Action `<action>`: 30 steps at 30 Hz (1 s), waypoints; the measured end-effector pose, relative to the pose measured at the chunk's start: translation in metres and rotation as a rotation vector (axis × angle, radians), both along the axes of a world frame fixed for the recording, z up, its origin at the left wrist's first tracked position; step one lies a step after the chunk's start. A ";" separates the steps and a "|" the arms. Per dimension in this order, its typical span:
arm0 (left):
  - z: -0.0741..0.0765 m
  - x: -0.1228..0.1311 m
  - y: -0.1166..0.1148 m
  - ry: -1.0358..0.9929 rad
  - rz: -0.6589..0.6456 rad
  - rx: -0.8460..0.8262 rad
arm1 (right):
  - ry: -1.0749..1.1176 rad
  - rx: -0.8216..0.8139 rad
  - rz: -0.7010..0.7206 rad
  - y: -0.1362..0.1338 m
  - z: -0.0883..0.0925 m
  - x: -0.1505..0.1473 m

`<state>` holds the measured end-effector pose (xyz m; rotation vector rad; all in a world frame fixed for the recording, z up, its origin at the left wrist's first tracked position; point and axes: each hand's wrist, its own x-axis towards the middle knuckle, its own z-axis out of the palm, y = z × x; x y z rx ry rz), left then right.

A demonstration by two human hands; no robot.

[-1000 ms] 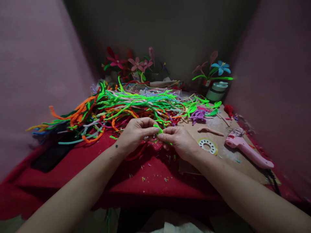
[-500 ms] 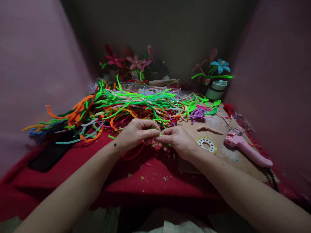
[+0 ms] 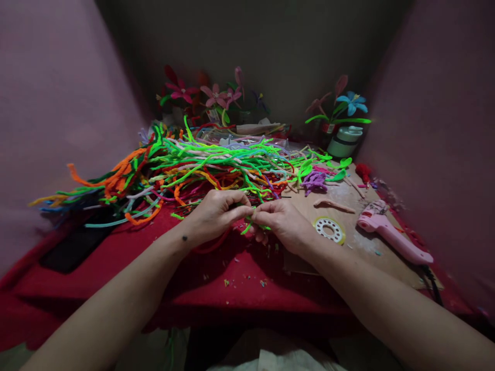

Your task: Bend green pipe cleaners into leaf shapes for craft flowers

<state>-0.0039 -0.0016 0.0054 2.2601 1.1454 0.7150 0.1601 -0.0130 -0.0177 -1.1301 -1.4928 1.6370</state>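
My left hand (image 3: 221,212) and my right hand (image 3: 281,222) meet at the middle of the table, thumbs and fingertips pinched close together. Between them is a bright green pipe cleaner (image 3: 246,228); one bit hangs below the fingertips and another pokes out under my right fingers. Most of it is hidden by the fingers. Just beyond the hands lies a large heap of pipe cleaners (image 3: 216,154) in green, orange, red, white and other colours.
A board (image 3: 294,206) at the right carries a tape roll (image 3: 329,230), a pink glue gun (image 3: 394,233) and a purple pipe-cleaner bundle (image 3: 314,181). A black phone-like slab (image 3: 69,253) lies left. Pipe-cleaner flowers (image 3: 214,96) and a pale lidded container (image 3: 345,141) stand behind.
The hands stay nearly in place, still pinching together. The green piece has shifted under the fingers, and more of its end now hangs down between the hands.
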 end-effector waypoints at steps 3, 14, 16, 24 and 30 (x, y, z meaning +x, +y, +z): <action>0.000 0.003 -0.001 0.023 0.058 -0.058 | -0.205 0.264 -0.023 -0.001 -0.003 0.000; 0.006 0.005 -0.004 0.052 0.053 -0.149 | -0.558 0.766 -0.069 -0.010 -0.008 -0.003; 0.006 0.004 -0.004 0.057 0.041 -0.168 | -0.601 0.823 -0.070 -0.009 -0.011 -0.004; 0.003 -0.001 0.000 -0.110 0.055 -0.250 | -0.275 0.325 0.030 -0.004 -0.002 -0.003; 0.008 -0.003 0.000 -0.154 0.030 -0.212 | 0.098 -0.131 0.052 -0.001 0.004 -0.002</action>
